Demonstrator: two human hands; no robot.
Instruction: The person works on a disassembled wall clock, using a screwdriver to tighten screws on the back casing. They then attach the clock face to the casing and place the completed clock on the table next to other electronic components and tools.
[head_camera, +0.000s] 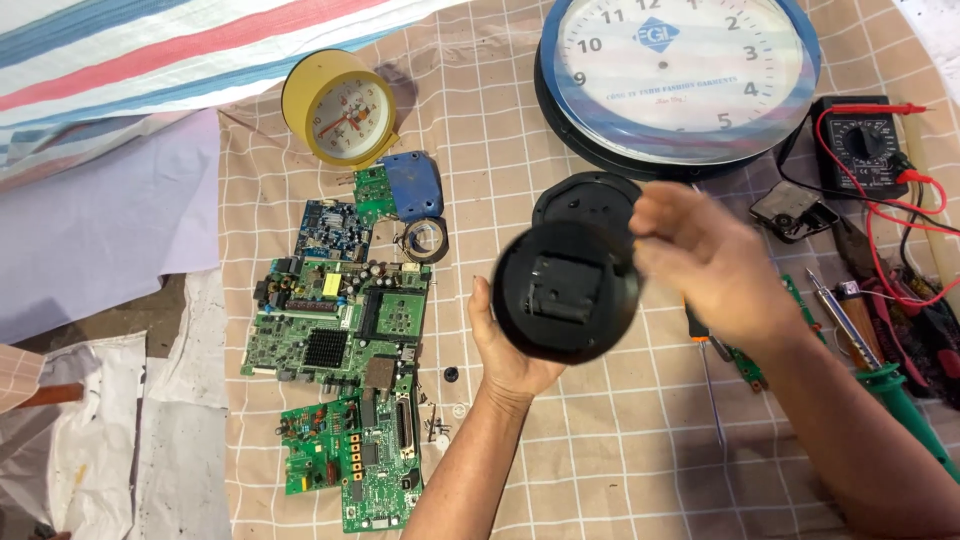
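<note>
Cupping a round, matte black plastic clock back (566, 292) from below, left hand (505, 350) grasps it above the checked cloth surface (600, 440), right hand (705, 262) pinching its upper rim, near green circuit boards (345, 340).

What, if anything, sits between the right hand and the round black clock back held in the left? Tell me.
Nothing visible does. The right hand is already at the upper right rim of the black clock back, which the left hand grips from below. The contact point itself is motion-blurred.
</note>
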